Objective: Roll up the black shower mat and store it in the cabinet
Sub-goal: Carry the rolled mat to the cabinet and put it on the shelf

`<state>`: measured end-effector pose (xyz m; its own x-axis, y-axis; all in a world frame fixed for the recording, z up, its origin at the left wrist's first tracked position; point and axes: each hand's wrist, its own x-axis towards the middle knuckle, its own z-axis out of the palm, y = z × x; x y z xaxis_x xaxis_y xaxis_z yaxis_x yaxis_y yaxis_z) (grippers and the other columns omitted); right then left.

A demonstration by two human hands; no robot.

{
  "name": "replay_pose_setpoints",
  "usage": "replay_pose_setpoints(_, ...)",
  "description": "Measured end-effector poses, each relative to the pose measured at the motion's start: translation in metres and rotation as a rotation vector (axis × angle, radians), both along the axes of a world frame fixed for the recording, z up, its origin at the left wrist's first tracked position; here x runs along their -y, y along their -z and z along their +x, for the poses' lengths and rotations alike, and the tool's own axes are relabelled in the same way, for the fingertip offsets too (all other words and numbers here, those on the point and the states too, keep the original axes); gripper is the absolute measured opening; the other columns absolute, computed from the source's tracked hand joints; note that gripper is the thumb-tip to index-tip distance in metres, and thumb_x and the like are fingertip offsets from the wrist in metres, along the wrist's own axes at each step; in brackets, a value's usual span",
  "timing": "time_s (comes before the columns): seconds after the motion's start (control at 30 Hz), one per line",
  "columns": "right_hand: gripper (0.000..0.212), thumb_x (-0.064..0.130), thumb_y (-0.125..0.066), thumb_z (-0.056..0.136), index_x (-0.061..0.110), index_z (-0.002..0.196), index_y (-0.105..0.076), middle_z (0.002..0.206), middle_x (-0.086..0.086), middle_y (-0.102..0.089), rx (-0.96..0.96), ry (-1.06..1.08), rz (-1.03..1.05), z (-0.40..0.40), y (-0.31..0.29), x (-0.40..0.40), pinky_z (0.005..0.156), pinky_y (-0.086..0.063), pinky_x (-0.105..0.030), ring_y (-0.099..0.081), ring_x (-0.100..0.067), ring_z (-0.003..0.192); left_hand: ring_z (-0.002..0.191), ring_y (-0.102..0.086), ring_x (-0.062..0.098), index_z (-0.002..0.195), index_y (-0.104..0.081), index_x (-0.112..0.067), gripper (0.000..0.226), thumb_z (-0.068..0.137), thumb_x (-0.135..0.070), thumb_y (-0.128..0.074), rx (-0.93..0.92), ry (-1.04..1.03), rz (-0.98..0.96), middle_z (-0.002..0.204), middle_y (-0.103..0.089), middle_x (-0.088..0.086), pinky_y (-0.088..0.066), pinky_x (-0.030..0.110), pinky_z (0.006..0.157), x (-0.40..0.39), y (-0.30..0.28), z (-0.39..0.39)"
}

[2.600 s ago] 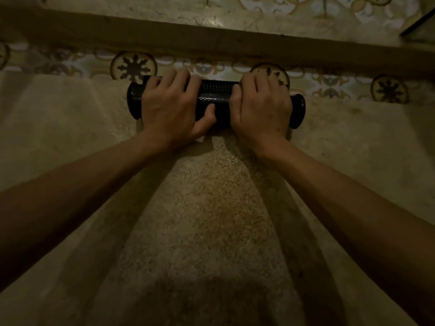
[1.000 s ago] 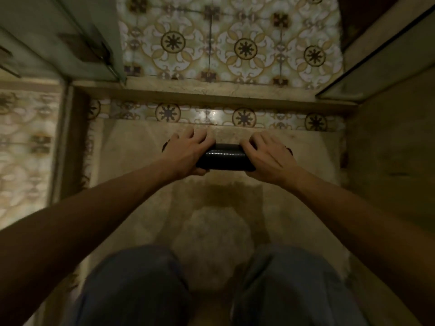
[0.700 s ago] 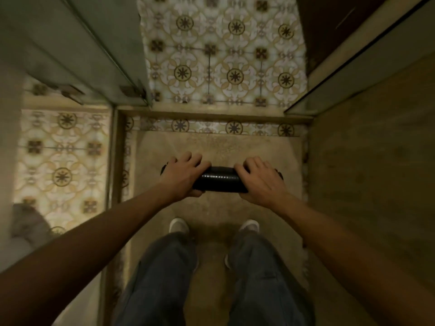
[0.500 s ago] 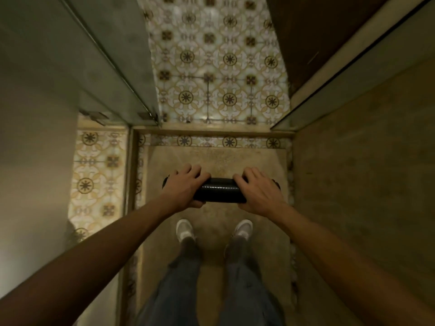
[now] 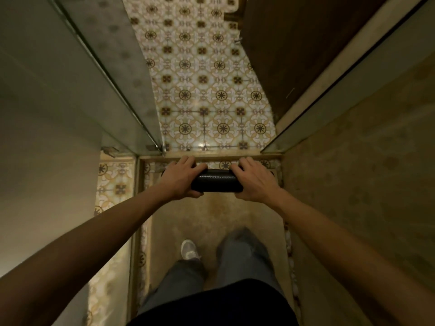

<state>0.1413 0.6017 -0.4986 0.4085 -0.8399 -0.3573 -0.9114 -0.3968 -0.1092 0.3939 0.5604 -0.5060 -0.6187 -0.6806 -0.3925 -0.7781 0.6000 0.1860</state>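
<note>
Black shower mat (image 5: 217, 183) is fully rolled and held level above the shower floor (image 5: 211, 222), left hand (image 5: 180, 179) and right hand (image 5: 254, 181) each clamped round an end. Rolling complete; no cabinet in view, storage outstanding.

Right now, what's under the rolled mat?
The mat is held in the air by both hands, left and right. Bare shower floor shows below it; the strip directly beneath is covered.
</note>
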Motion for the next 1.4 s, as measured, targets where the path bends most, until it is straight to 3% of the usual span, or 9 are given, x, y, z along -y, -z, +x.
replay_pose_setpoints(0.2,0.064,0.044,-0.078,0.069,0.016,0.119,-0.051,0.107,-0.01,-0.052,-0.01,-0.007,-0.016,-0.024,0.0,0.091,0.073,-0.049,-0.041,-0.051,-0.029,0.095,0.109,-0.042,0.023,0.136,-0.042,-0.029,0.078,0.073,-0.062,-0.074,-0.027,-0.005,-0.027,0.118,-0.045,0.004,-0.047,0.041,0.085,0.09,-0.001,-0.022)
replay_pose_setpoints(0.37,0.065,0.048,-0.079,0.071,0.016,0.119,-0.05,0.109,-0.011,-0.052,0.001,-0.088,-0.014,-0.055,0.013,0.207,0.075,-0.052,-0.043,-0.051,-0.029,0.097,0.112,-0.042,0.026,0.138,-0.04,-0.028,0.079,0.074,-0.06,-0.074,0.003,-0.093,0.007,0.122,-0.045,0.008,-0.048,0.043,0.087,0.185,0.012,-0.054)
replay_pose_setpoints(0.63,0.06,0.045,-0.077,0.071,0.016,0.117,-0.05,0.106,-0.009,-0.051,-0.005,-0.201,0.0,-0.086,-0.015,0.375,0.069,-0.05,-0.04,-0.05,-0.028,0.094,0.113,-0.042,0.027,0.137,-0.041,-0.025,0.079,0.075,-0.061,-0.073,-0.02,-0.2,-0.029,0.123,-0.044,0.008,-0.048,0.045,0.088,0.322,-0.011,-0.082)
replay_pose_setpoints(1.0,0.061,0.046,-0.074,0.073,0.015,0.12,-0.049,0.109,-0.01,-0.053,-0.021,-0.351,-0.034,-0.066,-0.005,0.594,0.075,-0.052,-0.046,-0.051,-0.029,0.098,0.109,-0.042,0.027,0.131,-0.046,-0.022,0.077,0.071,-0.061,-0.075,-0.075,-0.316,-0.049,0.118,-0.046,0.009,-0.045,0.039,0.08,0.51,0.003,-0.063)
replay_pose_setpoints(1.2,0.064,0.049,-0.076,0.073,0.016,0.12,-0.048,0.111,-0.009,-0.053,-0.043,-0.424,0.032,-0.047,0.013,0.728,0.074,-0.05,-0.042,-0.05,-0.029,0.099,0.1,-0.042,0.025,0.128,-0.046,-0.023,0.074,0.072,-0.062,-0.074,-0.101,-0.407,0.027,0.111,-0.045,0.009,-0.047,0.04,0.079,0.624,0.022,-0.05)
replay_pose_setpoints(1.4,0.059,0.048,-0.075,0.074,0.017,0.117,-0.049,0.109,-0.007,-0.053,-0.009,-0.465,0.03,-0.023,0.006,0.832,0.074,-0.051,-0.042,-0.051,-0.028,0.099,0.102,-0.04,0.024,0.128,-0.048,-0.021,0.072,0.074,-0.06,-0.075,-0.113,-0.449,0.045,0.111,-0.042,0.008,-0.048,0.046,0.084,0.716,0.013,-0.028)
